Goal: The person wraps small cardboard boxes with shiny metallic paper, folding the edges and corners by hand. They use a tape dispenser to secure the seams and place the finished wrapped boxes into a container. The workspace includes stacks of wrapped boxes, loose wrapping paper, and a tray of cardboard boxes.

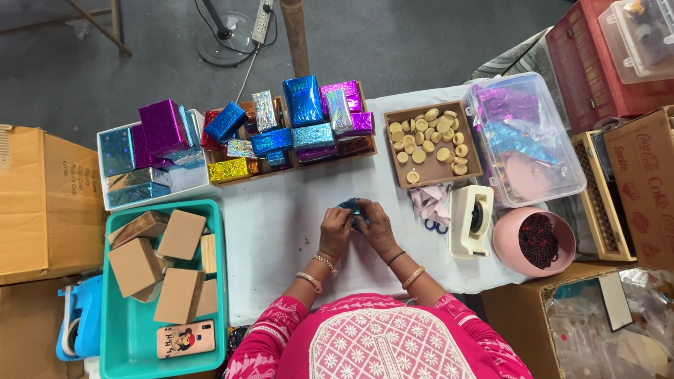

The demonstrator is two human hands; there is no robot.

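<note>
My left hand (335,230) and my right hand (377,226) meet over the middle of the white table (281,231). Together they grip a small object in shiny blue wrapping (353,206), mostly hidden by my fingers. Both wrists wear bangles, and pink embroidered sleeves show below. A white tape dispenser (471,220) stands just right of my right hand, with scissors (435,226) and pale paper scraps beside it.
Shiny wrapped boxes (291,126) in several colours fill trays at the back. A cardboard tray holds round tan discs (428,140). A teal bin (119,330) on the left holds plain brown boxes and a phone. A clear tub of foil (523,137) and a pink bowl (533,242) sit right.
</note>
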